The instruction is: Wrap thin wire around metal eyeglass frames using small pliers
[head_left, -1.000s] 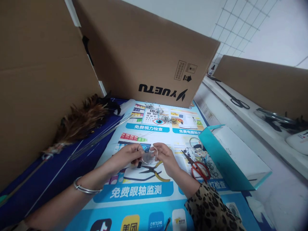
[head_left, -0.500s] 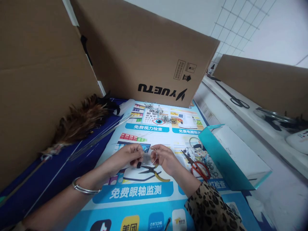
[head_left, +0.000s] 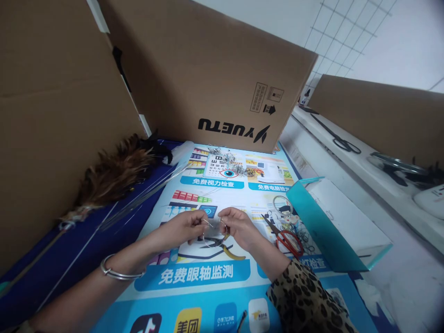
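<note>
A thin metal wire bent into a round loop (head_left: 212, 246) hangs between my two hands. My left hand (head_left: 190, 226) pinches one side of it, with a short wire end standing out past the fingertips. Closed on the other side is my right hand (head_left: 238, 226), where the wire curves around the fingers. Below the loop lie pliers with yellow handles (head_left: 231, 253), jaws to the left, partly behind the wire. Scissors with red handles (head_left: 290, 244) rest to the right of my right hand, beside several small wire rings (head_left: 305, 241).
Several wire clusters (head_left: 237, 170) lie at the back of the printed mat (head_left: 194, 300). Long straight wires (head_left: 145, 199) and a feather duster (head_left: 114, 171) are at left. A teal box (head_left: 326, 231) stands at right. A large cardboard box (head_left: 208, 69) rises behind.
The wire loop has turned and now hangs lower between my hands, over the pliers. A wire end now shows at my left fingertips. Both hands stay nearly in place.
</note>
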`<state>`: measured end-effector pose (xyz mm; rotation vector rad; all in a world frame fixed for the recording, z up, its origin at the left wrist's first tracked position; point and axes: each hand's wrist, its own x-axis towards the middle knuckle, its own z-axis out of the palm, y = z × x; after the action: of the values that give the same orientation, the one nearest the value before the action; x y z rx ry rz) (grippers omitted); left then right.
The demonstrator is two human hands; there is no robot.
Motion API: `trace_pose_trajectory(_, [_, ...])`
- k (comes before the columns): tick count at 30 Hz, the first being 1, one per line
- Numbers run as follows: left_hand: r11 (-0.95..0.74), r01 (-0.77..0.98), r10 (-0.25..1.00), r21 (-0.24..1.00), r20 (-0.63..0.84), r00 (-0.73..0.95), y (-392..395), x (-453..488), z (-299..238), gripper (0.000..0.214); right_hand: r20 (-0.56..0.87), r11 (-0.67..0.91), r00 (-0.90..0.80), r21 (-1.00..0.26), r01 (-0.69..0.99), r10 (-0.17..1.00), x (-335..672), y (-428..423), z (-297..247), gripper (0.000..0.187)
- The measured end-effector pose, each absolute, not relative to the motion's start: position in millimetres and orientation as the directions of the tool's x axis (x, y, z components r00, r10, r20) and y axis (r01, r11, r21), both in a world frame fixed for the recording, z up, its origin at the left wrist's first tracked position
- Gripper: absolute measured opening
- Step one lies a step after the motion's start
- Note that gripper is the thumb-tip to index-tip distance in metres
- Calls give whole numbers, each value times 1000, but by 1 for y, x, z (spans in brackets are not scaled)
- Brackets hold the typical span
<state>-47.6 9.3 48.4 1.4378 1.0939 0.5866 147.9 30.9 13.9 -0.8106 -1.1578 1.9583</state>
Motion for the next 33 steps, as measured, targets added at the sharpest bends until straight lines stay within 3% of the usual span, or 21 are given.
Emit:
trace_pose_trajectory(7, [142, 242, 868, 960, -238, 436, 11, -50, 43, 12, -101, -199, -482, -967, -157, 870, 145, 29, 13, 21])
trace_pose_trajectory(11, [154, 209, 933, 966, -212, 291, 15, -50, 40, 17, 72, 81, -283, -996, 20, 956, 145, 26, 15, 29])
trace_pose_trajectory(13, [149, 182, 959, 972, -187, 214, 15, -48, 37, 20, 229, 272, -221, -944, 185, 948, 144, 21, 16, 37])
trace_pose_trajectory(17, [126, 114, 983, 985, -140, 121, 11, -41, 30, 23, 465, 546, -285, -714, 438, 838, 138, 10, 17, 72])
trace_pose_trajectory(23, [128, 140, 978, 982, -149, 148, 6, -35, 26, 22, 544, 630, -335, -563, 535, 769, 135, 7, 14, 59])
trace_pose_trajectory(33, [125, 228, 954, 966, -180, 239, 14, -54, 42, 17, 541, 695, -436, -545, 470, 719, 144, 14, 17, 54])
